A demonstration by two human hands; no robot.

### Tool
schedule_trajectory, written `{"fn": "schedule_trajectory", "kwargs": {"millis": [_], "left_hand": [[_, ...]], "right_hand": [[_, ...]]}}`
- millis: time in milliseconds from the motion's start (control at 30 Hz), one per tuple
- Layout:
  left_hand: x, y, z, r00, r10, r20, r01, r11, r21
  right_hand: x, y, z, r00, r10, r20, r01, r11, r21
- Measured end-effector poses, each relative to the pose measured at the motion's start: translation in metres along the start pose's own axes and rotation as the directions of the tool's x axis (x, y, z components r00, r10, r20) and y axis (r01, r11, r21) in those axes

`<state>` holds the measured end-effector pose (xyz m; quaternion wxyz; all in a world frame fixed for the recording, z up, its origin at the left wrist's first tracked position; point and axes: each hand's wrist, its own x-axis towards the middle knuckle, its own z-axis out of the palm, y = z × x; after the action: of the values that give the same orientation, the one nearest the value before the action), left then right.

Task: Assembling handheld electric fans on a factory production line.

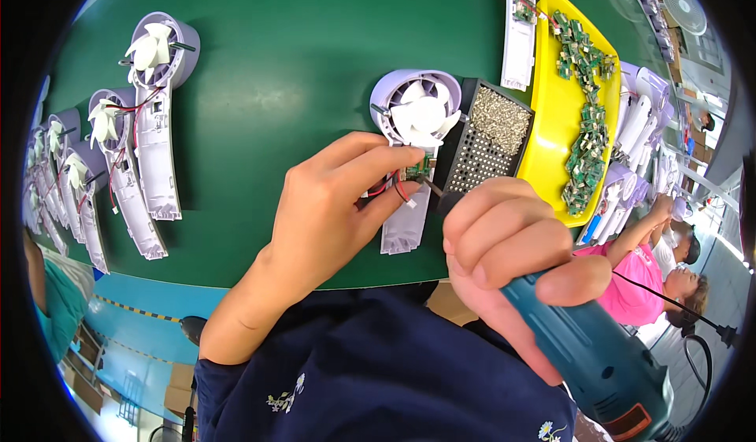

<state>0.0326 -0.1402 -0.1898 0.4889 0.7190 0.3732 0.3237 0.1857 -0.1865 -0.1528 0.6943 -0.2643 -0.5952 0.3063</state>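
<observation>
Just right of centre on the green bench, half-shell fan lies with its long axis near 12–6 o'clock, round head toward 12, handle end toward 6. Left hand has thumb and fingers pressed on the green circuit board in the handle; right hand is wrapped round teal power screwdriver, tip toward 10–11 at the board, contact unclear. Black screw tray sits at 3 o'clock of the fan, yellow tray beyond.
</observation>
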Motion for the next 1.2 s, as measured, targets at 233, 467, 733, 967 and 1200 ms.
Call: {"fn": "schedule_trajectory", "kwargs": {"millis": [233, 467, 733, 967, 1200], "left_hand": [[-0.001, 0.013, -0.010, 0.993, -0.093, 0.067, 0.100, 0.989, -0.105], [0.029, -0.001, -0.038, 0.872, -0.419, 0.253, 0.487, 0.789, -0.375], [0.125, -0.020, -0.026, 0.961, -0.241, 0.137, 0.275, 0.894, -0.355], [0.173, -0.011, -0.004, 0.925, -0.350, 0.147, 0.379, 0.875, -0.302], [0.185, -0.008, 0.005, 0.937, -0.329, 0.114, 0.348, 0.893, -0.286]], "right_hand": [[0.011, -0.015, -0.010, 0.971, -0.108, -0.215, 0.135, 0.985, 0.112], [-0.028, -0.054, -0.062, 0.874, -0.061, -0.483, 0.131, 0.985, 0.112], [-0.061, -0.069, -0.064, 0.753, -0.009, -0.658, 0.055, 0.997, 0.050], [-0.077, -0.079, -0.069, 0.648, -0.021, -0.762, 0.022, 1.000, -0.009], [-0.078, -0.091, -0.091, 0.602, 0.144, -0.785, -0.170, 0.984, 0.050]]}}
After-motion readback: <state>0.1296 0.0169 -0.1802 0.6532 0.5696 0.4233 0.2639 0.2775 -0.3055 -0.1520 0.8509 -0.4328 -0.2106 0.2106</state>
